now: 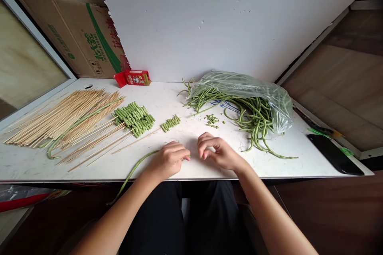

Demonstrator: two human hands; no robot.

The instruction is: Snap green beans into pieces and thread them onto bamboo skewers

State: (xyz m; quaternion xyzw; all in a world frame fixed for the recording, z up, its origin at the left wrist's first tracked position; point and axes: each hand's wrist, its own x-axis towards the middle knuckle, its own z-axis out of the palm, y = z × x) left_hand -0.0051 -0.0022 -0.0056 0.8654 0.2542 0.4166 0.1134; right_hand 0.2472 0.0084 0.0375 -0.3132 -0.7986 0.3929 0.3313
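Note:
My left hand (170, 159) is closed on a long green bean (133, 170), whose length trails left from the fist and hangs over the table's front edge. Just to the right, my right hand (217, 151) is curled with its fingers drawn in toward the thumb. Anything between those fingers is too small or hidden to make out. Beyond both hands lies a short row of cut bean pieces (171, 123) on a skewer. Left of it are several finished bean skewers (134, 117), their pieces packed side by side. Small bean scraps (212, 118) sit behind my right hand.
A big pile of bamboo skewers (68, 113) covers the left, with a long bean lying across it. At the back right a clear plastic bag (245, 81) spills long beans (259, 111). A red box (138, 77), a carton (80, 36) and a black phone (333, 154) are around.

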